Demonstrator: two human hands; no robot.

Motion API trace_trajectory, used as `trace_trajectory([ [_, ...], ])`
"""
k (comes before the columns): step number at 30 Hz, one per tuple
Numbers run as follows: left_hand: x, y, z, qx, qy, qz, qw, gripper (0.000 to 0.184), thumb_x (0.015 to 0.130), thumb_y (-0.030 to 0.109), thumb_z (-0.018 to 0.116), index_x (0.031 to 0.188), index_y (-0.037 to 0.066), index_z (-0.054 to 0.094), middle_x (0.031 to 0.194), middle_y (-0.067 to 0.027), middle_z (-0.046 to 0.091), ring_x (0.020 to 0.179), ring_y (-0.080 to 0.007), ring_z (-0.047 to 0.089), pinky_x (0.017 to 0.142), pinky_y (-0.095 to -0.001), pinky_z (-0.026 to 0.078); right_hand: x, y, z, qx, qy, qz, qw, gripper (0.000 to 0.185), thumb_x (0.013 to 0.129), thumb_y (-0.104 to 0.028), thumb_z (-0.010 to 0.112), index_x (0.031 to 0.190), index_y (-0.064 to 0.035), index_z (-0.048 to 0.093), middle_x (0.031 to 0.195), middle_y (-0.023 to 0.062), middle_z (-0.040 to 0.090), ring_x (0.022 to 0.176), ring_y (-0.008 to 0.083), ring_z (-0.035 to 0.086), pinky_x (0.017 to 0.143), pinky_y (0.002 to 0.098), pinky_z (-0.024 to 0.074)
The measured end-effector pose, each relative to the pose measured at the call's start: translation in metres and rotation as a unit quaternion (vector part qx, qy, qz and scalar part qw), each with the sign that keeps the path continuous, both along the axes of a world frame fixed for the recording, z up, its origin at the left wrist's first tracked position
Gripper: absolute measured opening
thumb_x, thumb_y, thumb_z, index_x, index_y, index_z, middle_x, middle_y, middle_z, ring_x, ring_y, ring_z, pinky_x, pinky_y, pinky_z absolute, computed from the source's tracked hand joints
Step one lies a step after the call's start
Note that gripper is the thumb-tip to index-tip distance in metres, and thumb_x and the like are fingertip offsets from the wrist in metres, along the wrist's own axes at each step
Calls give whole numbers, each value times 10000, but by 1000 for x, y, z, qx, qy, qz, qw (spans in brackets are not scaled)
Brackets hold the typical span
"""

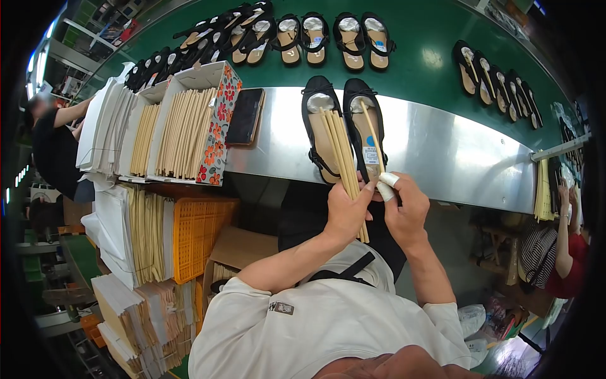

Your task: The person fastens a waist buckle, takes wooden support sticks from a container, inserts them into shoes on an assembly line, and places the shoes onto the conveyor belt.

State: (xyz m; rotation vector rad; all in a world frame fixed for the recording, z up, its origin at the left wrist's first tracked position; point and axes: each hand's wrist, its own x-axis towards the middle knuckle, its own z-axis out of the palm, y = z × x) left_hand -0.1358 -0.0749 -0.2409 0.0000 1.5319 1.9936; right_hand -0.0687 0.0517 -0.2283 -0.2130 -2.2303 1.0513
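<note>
My left hand (347,213) is closed around a bundle of thin wooden sticks (341,150) that lean over a black slingback flat shoe (320,131). Between the fingers of my right hand (407,208), which has white coverings on some fingertips, is a single wooden stick (372,129). This stick slants into the other black shoe (358,129), its far end by the white stuffing in the toe. A blue dot and a label (370,155) show on that shoe's insole. Both shoes lie side by side, toes away from me. My two hands almost touch.
A flowered box (218,126) full of sticks stands left, beside a dark phone (245,117) on the metal surface (454,139). More black shoes (314,39) line the green belt (416,69). An orange crate (192,237) sits lower left. Other people work at both sides.
</note>
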Motion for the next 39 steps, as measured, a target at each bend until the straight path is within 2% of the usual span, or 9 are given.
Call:
trace_trajectory([
  [6,-6,-4,6,22,-39,-25,999,259,1047,150,670,1210,-26,572,1018,-98,717,886,-156,768,476,-230,518,-6,5,-8,112,55,19,992,269,834,140,733,1067,8,705,1003,145,718,853,285,716,717,369,577],
  [14,-1,-6,8,27,-73,-10,997,390,1019,253,732,1222,0,516,966,-56,629,874,-126,707,448,-230,491,-6,11,0,-256,-108,103,955,279,901,57,737,1174,5,726,1046,53,698,872,121,662,767,267,535],
  [19,0,-1,12,31,-76,14,997,360,1024,247,732,1197,16,516,978,-64,649,859,-132,722,447,-225,487,-6,9,0,-254,-94,95,958,273,933,40,688,1204,14,711,1052,44,682,884,126,664,793,267,538],
  [22,-1,0,22,90,-137,16,986,316,1051,216,694,1226,13,525,1078,-109,716,963,-175,763,460,-216,490,-8,11,0,-113,-85,17,990,339,961,22,645,1300,32,649,1077,121,693,924,197,708,798,330,582],
  [24,-2,-2,15,89,-156,-2,984,315,1072,194,662,1281,19,503,1201,-168,718,1060,-206,759,479,-222,504,-9,9,-16,-243,-153,32,957,387,991,-15,632,1372,35,589,1048,124,693,914,192,699,789,327,570],
  [28,-1,-3,16,86,-156,-12,984,292,1081,203,644,1276,7,549,1152,-154,733,1047,-197,753,495,-227,505,-9,5,-13,-360,-118,52,924,410,1010,-36,629,1406,41,558,1018,94,683,911,145,677,801,307,556],
  [35,-3,-2,11,46,-162,2,986,232,1075,183,639,1225,11,595,1057,-126,750,929,-172,758,503,-238,506,-9,3,-18,-323,-127,58,936,410,1023,-29,607,1419,52,543,1010,87,674,914,142,692,798,303,563],
  [37,-6,1,8,55,-182,-12,982,226,1064,178,651,1208,12,601,1005,-110,750,840,-157,746,499,-235,499,-9,-3,-10,-451,-103,47,885,394,1030,-32,594,1412,54,546,1018,89,682,894,137,685,799,302,561],
  [39,-4,1,8,42,-170,-12,985,227,1063,181,652,1204,12,598,991,-106,748,810,-151,735,499,-234,499,-3,3,-18,-375,-107,39,920,385,1043,-27,585,1419,47,538,1047,86,682,907,140,685,823,293,559],
])
